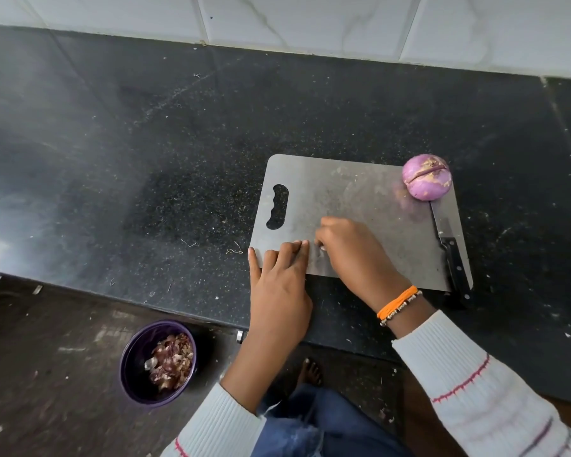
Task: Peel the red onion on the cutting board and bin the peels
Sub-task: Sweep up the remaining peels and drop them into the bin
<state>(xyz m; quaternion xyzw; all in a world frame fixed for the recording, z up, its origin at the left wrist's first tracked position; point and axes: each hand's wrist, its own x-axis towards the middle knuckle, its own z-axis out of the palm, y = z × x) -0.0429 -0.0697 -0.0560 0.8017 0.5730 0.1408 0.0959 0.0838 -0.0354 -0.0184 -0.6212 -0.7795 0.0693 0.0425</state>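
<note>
A: The onion [426, 177] looks peeled. It sits at the far right corner of the board [360, 206], touching the tip of the knife [449, 249], well apart from both hands.

B: So the step is clearing the last scraps, I'd judge. The left hand [277, 285] lies flat at the board's near left edge, fingers straight, its grip released. The right hand [353, 252] curls over something pale near the near edge; I cannot tell whether it pinches a peel or merely sweeps.

A: Advice?

B: Keep the left hand as a wall, rake the bits into it, then lift them together so nothing drops on the surface [145, 159].

A: And the bin [157, 362]?

B: On the floor, below left, holding a heap of reddish peels. A short carry.
</note>
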